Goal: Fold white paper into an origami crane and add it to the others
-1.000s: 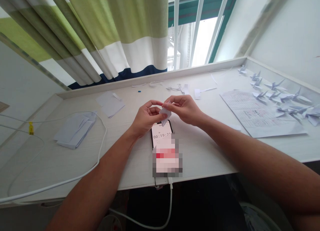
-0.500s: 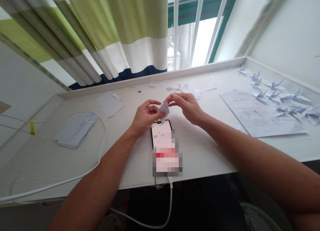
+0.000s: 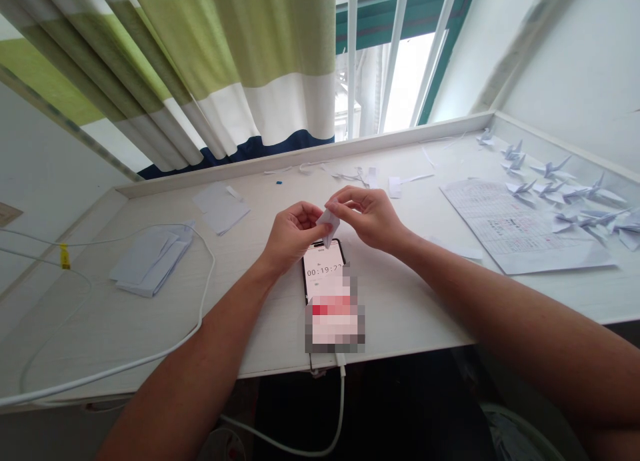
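Observation:
A small white folded paper (image 3: pixel 327 225), roughly diamond-shaped, is held up above the top end of a phone (image 3: pixel 324 260). My left hand (image 3: pixel 296 233) grips it from the left, thumb across its front, the other fingers curled behind. From the right, my right hand (image 3: pixel 369 213) pinches its top corner between thumb and fingertips. Beneath the paper the phone lies on the white desk (image 3: pixel 270 334), its screen showing a running timer; its lower part is blurred out.
Folded paper cranes (image 3: pixel 550 168) stand at the back right beside a printed sheet (image 3: pixel 520 228). Left are a stack of paper (image 3: pixel 150 258) and loose squares (image 3: pixel 223 206). Paper scraps (image 3: pixel 357 176) lie along the back. A white cable (image 3: pixel 213 274) loops over my left forearm.
My right hand's fingers have closed on the top corner of the folded paper, where they were apart around it before. My left hand keeps its grip.

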Demonstrator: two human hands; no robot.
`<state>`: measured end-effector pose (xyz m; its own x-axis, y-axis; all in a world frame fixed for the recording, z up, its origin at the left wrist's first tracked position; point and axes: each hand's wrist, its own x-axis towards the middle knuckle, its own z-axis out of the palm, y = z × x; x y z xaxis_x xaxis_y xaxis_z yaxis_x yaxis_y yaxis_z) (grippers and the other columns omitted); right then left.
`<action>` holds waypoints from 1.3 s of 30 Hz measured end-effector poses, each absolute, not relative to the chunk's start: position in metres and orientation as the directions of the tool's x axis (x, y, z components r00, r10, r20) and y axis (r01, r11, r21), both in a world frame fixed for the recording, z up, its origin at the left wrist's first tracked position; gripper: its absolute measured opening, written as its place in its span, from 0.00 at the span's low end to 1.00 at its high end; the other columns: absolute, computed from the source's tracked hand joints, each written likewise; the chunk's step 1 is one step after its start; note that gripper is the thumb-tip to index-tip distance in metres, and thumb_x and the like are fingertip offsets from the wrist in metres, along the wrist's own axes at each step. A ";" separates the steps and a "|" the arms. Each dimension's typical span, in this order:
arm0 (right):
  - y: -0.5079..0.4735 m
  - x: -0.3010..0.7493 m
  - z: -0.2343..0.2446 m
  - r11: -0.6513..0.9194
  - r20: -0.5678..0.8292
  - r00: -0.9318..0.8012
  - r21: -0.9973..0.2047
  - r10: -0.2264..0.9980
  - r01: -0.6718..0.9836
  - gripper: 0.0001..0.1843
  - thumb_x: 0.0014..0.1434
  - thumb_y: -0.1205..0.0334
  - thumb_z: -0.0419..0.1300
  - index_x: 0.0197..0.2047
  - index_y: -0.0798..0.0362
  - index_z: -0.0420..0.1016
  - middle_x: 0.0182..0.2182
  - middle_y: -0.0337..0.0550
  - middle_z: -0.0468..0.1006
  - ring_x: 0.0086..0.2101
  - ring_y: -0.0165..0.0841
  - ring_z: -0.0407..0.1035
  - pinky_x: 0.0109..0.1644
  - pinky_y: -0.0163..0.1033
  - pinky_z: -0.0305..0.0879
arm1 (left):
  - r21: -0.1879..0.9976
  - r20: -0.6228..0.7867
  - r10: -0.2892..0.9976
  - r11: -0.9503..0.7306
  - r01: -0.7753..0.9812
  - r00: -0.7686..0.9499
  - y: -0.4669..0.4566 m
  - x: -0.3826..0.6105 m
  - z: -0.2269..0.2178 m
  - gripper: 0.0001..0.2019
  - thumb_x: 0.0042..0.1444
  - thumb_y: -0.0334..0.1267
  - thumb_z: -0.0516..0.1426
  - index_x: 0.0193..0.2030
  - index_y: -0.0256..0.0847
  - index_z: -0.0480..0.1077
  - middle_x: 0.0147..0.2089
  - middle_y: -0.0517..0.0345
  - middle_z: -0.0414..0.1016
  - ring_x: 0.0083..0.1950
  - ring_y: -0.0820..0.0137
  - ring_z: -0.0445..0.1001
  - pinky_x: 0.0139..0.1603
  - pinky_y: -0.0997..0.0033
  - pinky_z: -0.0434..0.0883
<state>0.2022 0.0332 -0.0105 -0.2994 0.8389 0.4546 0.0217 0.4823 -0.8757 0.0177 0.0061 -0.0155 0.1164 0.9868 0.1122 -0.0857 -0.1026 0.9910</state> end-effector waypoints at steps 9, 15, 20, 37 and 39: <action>0.034 0.202 -0.011 0.425 0.410 -0.325 -0.905 0.852 -0.026 0.13 0.61 0.49 0.69 0.35 0.50 0.83 0.37 0.44 0.84 0.39 0.36 0.77 0.47 0.47 0.75 | 0.991 0.114 0.984 -0.103 -0.082 0.140 0.006 0.017 -0.017 0.18 0.41 0.41 0.78 0.32 0.38 0.76 0.29 0.59 0.79 0.31 0.72 0.77 0.33 0.71 0.75; 0.031 0.202 -0.008 0.441 0.417 -0.330 -0.897 0.847 -0.002 0.16 0.63 0.46 0.68 0.35 0.50 0.84 0.38 0.44 0.84 0.39 0.36 0.75 0.47 0.46 0.74 | 0.994 0.099 0.980 -0.088 -0.070 0.170 0.005 0.015 -0.017 0.17 0.44 0.41 0.77 0.34 0.38 0.77 0.31 0.58 0.80 0.32 0.71 0.77 0.34 0.70 0.75; 0.030 0.202 -0.006 0.441 0.420 -0.324 -0.898 0.848 -0.011 0.15 0.64 0.49 0.67 0.33 0.51 0.83 0.33 0.42 0.82 0.36 0.34 0.74 0.43 0.42 0.71 | 0.994 0.098 0.968 -0.081 -0.078 0.232 0.005 0.014 -0.019 0.16 0.48 0.45 0.76 0.36 0.39 0.80 0.33 0.57 0.82 0.32 0.71 0.77 0.35 0.69 0.75; 0.030 0.193 -0.018 0.254 0.270 -0.450 -0.962 0.851 -0.099 0.23 0.61 0.41 0.71 0.39 0.54 0.82 0.33 0.44 0.84 0.36 0.34 0.78 0.45 0.44 0.76 | 0.968 0.171 0.985 -0.169 -0.187 -0.001 0.012 0.015 -0.020 0.13 0.53 0.53 0.72 0.35 0.46 0.85 0.38 0.58 0.85 0.40 0.68 0.78 0.48 0.64 0.71; 0.029 0.193 -0.016 0.227 0.249 -0.445 -0.968 0.860 -0.103 0.23 0.59 0.41 0.72 0.39 0.54 0.83 0.33 0.44 0.85 0.35 0.34 0.78 0.44 0.44 0.76 | 0.972 0.179 0.984 -0.180 -0.153 -0.019 0.013 0.015 -0.021 0.13 0.53 0.52 0.72 0.35 0.46 0.84 0.36 0.58 0.84 0.39 0.68 0.77 0.46 0.65 0.71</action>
<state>0.1933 0.0295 -0.0156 -0.4451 0.8602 0.2488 -0.1033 0.2266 -0.9685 0.0151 0.0126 -0.0209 -0.0185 0.9836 0.1793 -0.1534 -0.1800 0.9716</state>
